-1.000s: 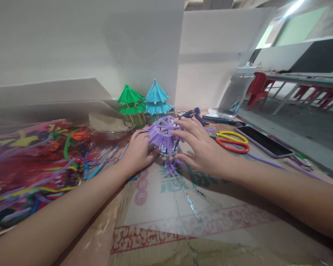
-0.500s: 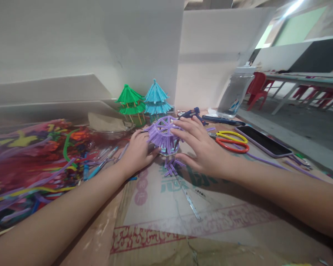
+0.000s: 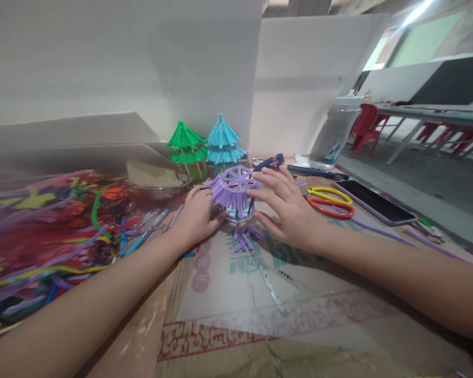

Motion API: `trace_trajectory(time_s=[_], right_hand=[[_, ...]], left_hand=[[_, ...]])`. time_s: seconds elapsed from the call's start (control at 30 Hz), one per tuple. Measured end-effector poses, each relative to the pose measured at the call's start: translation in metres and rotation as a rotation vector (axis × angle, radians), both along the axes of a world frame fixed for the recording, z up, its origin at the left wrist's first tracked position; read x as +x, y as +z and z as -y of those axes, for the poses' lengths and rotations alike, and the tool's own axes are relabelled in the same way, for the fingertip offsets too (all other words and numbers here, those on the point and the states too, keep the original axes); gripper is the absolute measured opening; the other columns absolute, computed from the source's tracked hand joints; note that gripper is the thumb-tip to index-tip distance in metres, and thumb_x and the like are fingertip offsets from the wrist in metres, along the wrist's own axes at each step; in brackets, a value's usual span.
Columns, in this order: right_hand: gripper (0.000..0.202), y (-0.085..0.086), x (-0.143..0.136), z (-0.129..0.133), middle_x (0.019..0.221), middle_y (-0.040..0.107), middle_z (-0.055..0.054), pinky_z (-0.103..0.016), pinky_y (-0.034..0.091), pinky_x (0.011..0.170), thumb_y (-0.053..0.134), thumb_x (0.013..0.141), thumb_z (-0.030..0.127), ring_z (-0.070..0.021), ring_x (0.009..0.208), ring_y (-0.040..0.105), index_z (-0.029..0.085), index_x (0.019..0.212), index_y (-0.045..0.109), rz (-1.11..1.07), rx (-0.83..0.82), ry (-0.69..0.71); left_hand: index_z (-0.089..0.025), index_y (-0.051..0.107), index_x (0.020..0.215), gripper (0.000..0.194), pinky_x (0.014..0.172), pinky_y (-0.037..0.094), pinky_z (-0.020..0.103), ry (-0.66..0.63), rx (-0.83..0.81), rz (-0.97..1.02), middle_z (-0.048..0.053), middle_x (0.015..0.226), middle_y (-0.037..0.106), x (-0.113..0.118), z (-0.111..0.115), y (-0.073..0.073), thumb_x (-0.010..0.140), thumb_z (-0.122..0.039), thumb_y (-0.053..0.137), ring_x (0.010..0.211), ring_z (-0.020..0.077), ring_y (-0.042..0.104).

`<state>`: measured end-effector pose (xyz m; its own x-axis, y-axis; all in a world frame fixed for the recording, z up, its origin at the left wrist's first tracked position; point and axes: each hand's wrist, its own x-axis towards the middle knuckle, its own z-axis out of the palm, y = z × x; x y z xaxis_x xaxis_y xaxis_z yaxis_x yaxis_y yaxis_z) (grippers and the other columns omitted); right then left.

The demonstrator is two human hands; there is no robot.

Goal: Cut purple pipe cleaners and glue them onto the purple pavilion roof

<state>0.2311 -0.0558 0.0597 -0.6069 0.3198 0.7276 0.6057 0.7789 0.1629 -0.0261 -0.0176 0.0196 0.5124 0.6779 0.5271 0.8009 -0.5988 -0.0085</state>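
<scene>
A small purple pavilion model point(image 3: 236, 193) made of fuzzy pipe-cleaner pieces stands on the cardboard, with dark posts and a pale round base. My left hand point(image 3: 199, 215) grips its left side, thumb near the base, the other fingers partly hidden behind. On the model's right, my right hand point(image 3: 286, 210) has its fingers spread, the fingertips at the roof edge; whether they touch it I cannot tell. Several short purple pipe-cleaner pieces point(image 3: 244, 240) lie just in front of the base. Nearer to me is a clear ruler point(image 3: 274, 294).
Behind stand a green pavilion point(image 3: 186, 142) and a blue pavilion point(image 3: 221, 137). A glue gun point(image 3: 274, 161), red-and-yellow-handled scissors point(image 3: 331, 203), a phone point(image 3: 374, 200) and a water bottle point(image 3: 335, 131) are on the right. Colourful pipe cleaners point(image 3: 43, 231) heap up on the left.
My right hand has shifted slightly to the right, its fingers drawing back from over the roof. The left hand stays at the model.
</scene>
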Motion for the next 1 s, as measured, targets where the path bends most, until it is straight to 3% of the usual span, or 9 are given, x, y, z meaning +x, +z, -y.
trace_trajectory(time_s=[0.2,0.8,1.0], right_hand=[[0.046,-0.0012,-0.0013,-0.0015,0.147,0.051,-0.016,-0.06,0.023,0.122,0.056,0.093,0.027,-0.0323,0.144,0.038,0.016,0.137,0.051,0.029,-0.028,-0.026],[0.037,-0.0017,-0.0029,0.0005,0.146,0.052,-0.013,-0.061,0.022,0.122,0.057,0.093,0.027,-0.0308,0.145,0.037,0.021,0.129,0.054,0.013,-0.051,0.001],[0.032,-0.0004,-0.0008,0.0015,0.138,0.058,-0.015,-0.06,0.026,0.121,0.058,0.09,0.019,-0.0293,0.138,0.046,0.019,0.122,0.056,-0.061,0.008,0.105]], left_hand=[[-0.014,0.055,0.132,0.048,0.117,0.028,0.052,-0.005,0.004,0.007,0.016,0.131,0.063,0.0006,0.0009,0.0007,0.093,-0.043,0.053,0.13,0.0323,0.052],[-0.013,0.058,0.127,0.044,0.117,0.027,0.052,0.013,0.029,-0.035,0.016,0.126,0.066,0.002,0.0048,0.0033,0.091,-0.038,0.056,0.127,0.0331,0.053],[-0.014,0.056,0.13,0.045,0.116,0.028,0.054,-0.002,0.003,-0.029,0.016,0.127,0.064,0.0022,0.0048,0.0045,0.093,-0.039,0.055,0.128,0.0326,0.053]])
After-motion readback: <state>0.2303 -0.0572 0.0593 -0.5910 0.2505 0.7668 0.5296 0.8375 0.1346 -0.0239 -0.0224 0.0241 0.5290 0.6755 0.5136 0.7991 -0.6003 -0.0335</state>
